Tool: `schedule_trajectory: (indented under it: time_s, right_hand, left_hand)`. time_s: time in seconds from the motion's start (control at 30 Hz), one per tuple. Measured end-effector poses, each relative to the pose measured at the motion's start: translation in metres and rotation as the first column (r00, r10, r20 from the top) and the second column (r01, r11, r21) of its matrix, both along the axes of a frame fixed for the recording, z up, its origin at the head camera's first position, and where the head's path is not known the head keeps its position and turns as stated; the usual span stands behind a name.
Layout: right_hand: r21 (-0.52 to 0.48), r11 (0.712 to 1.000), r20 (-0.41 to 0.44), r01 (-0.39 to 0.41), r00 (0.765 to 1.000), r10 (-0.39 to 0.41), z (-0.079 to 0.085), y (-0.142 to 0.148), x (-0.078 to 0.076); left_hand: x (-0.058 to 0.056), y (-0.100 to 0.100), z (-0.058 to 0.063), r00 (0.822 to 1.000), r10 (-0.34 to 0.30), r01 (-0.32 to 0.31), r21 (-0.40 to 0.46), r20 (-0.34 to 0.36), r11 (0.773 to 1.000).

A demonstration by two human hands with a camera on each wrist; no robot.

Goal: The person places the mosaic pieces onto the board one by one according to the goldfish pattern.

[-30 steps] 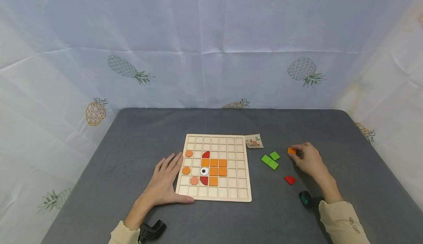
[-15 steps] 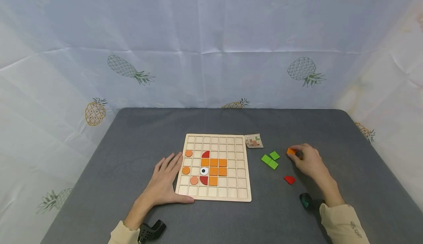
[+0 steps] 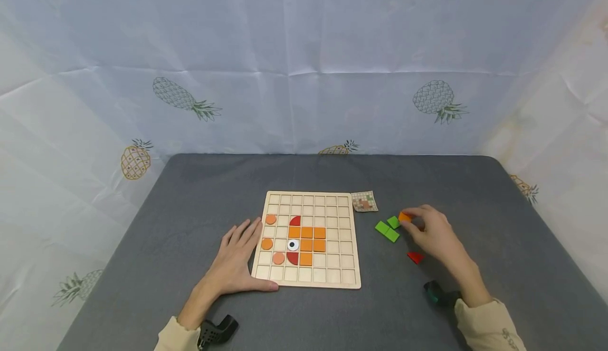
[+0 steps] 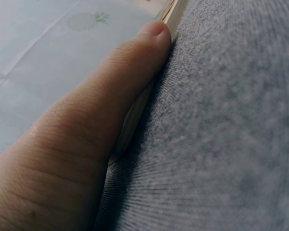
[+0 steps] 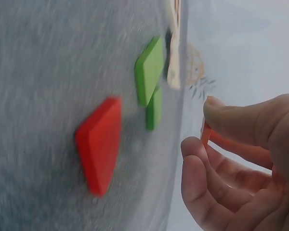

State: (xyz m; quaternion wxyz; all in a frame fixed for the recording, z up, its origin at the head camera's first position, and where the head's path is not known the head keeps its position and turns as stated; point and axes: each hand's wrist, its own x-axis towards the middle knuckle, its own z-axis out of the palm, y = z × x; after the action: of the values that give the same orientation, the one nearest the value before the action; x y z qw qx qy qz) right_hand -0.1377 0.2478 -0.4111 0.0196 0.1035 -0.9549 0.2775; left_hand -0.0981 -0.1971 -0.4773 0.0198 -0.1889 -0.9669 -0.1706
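A wooden grid board point(image 3: 347, 277) lies on the table, with my left hand point(image 3: 234, 266) at its near left corner. The left fingers lie straight along the left edge, and the thumb point(image 4: 135, 53) runs along the front edge. Right of the board, my right hand point(image 3: 434, 232) pinches an orange square tile point(image 3: 404, 217) between thumb and fingertips, beside the green square tiles point(image 3: 382, 227). A red quarter-circle tile point(image 3: 415, 257) lies nearer the front. On the board are orange squares point(image 3: 306, 245), orange discs point(image 3: 267, 244), red quarter-circles point(image 3: 292, 258) and an eye tile point(image 3: 293, 245).
A small card with a grid picture point(image 3: 364, 201) lies at the board's far right corner. Dark grey cloth covers the table point(image 3: 304, 319). Behind the table hangs a pale curtain point(image 3: 304, 113) printed with pineapples.
My right hand has moved left with the orange square tile, from the bare cloth to right beside the green tiles. The left hand stays at the board.
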Motion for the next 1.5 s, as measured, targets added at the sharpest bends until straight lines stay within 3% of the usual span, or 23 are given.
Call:
schedule_trajectory:
  time_s: [0.43, 0.8, 1.1, 1.33, 1.5]
  right_hand:
    - [-0.04, 0.996, -0.05, -0.085, 0.995, 0.083, 0.007, -0.043, 0.013]
    - [-0.057, 0.983, -0.027, -0.174, 0.985, 0.173, 0.005, -0.081, 0.023]
    - [-0.067, 0.948, -0.049, -0.311, 0.95, 0.308, -0.001, -0.108, 0.031]
    - [-0.038, 0.936, 0.027, -0.351, 0.936, 0.352, -0.006, -0.133, 0.036]
    - [-0.031, 0.926, 0.028, -0.376, 0.926, 0.377, -0.009, -0.142, 0.039]
  left_hand:
    - [-0.001, 0.0, 0.0, 1.0, 0.001, -0.001, 0.0, 0.012, 1.0]
    - [-0.001, 0.0, 0.001, 1.0, -0.004, 0.004, 0.009, 0.02, 1.0]
    - [-0.001, 0.0, 0.001, 1.0, -0.005, 0.005, -0.002, 0.017, 1.0]
    - [0.0, -0.001, 0.0, 1.0, -0.002, 0.002, 0.002, 0.01, 1.0]
    - [0.0, -0.001, 0.0, 1.0, -0.003, 0.003, -0.006, 0.009, 1.0]
